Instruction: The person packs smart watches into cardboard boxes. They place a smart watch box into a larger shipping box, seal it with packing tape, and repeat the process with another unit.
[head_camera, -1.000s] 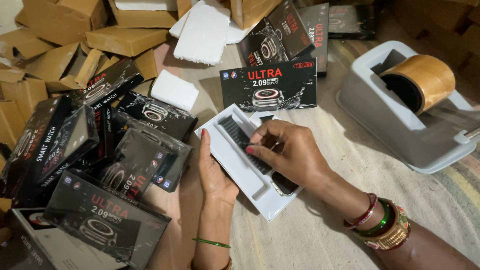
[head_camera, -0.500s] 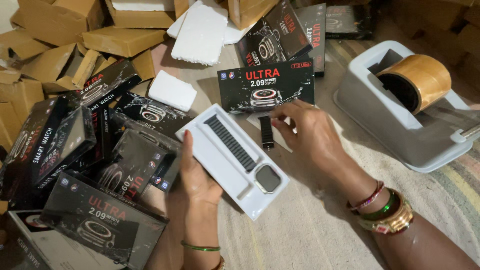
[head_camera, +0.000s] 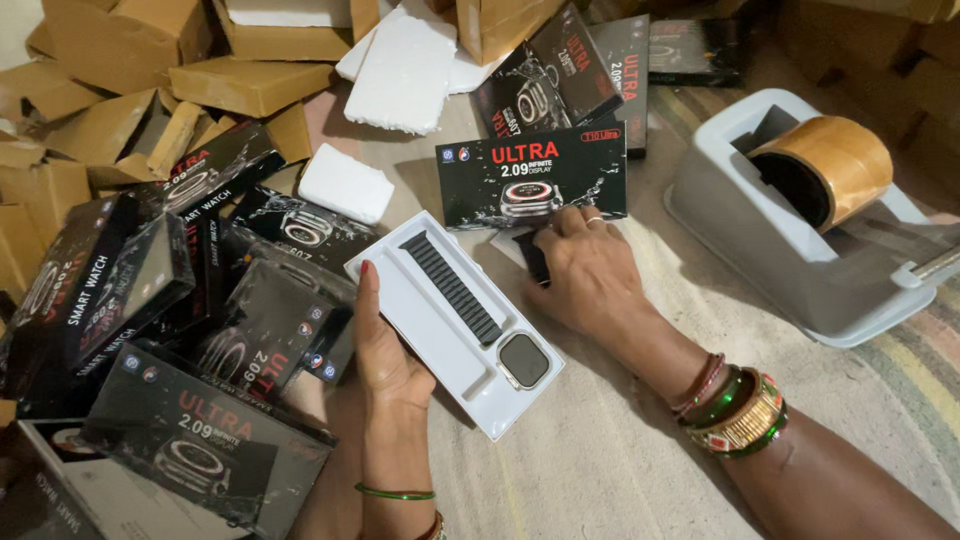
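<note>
Left hand (head_camera: 388, 362): bare, no sleeve in view; nails painted red. Wrist carries one thin green bangle (head_camera: 397, 492), with the edge of a second, reddish-gold bangle just at the bottom of the frame.

Right hand (head_camera: 590, 275): bare, no sleeve in view; a slim pale ring (head_camera: 594, 220) on one finger. Wrist carries a stack of bangles (head_camera: 736, 407): thin red ones nearest the hand, then dark green, then a broad gold band with red and green trim.

Left hand (head_camera: 385, 355) gripping, right hand (head_camera: 585, 270) reaching.
</note>
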